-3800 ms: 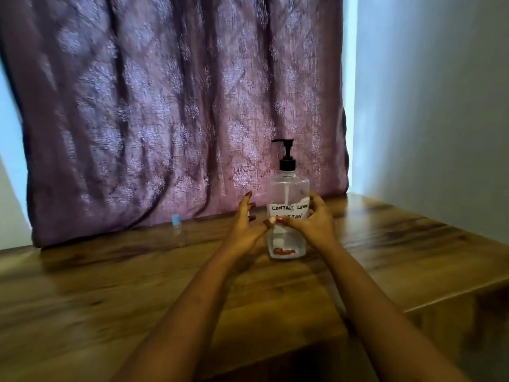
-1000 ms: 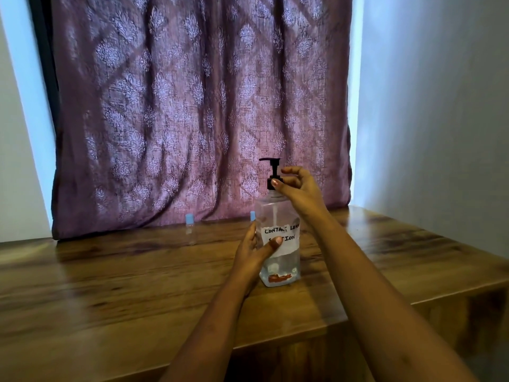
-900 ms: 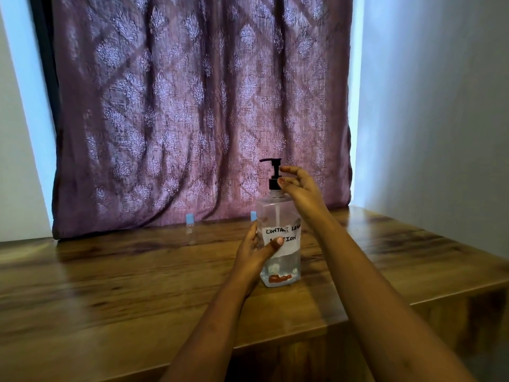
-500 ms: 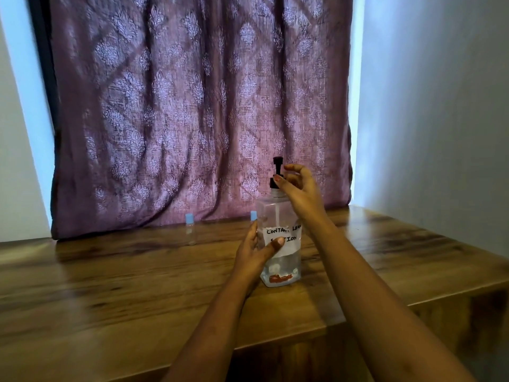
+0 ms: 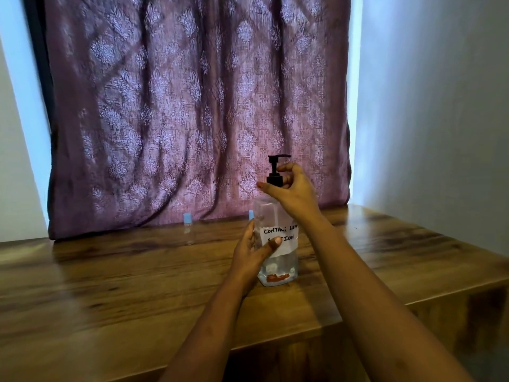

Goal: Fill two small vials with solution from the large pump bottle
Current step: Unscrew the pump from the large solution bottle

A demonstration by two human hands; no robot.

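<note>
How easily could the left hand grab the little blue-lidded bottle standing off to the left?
Probably easily. The left hand grips the pump bottle, so it must let go first. The left vial stands alone on the table, nothing between.

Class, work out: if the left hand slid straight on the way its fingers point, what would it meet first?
Probably the blue-capped vial behind the pump bottle that the left hand holds; depth unclear.

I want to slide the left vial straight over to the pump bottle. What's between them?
Head view: between the left vial and the pump bottle, bare table, then the second blue-capped vial, partly hidden at the bottle's left edge.
</note>
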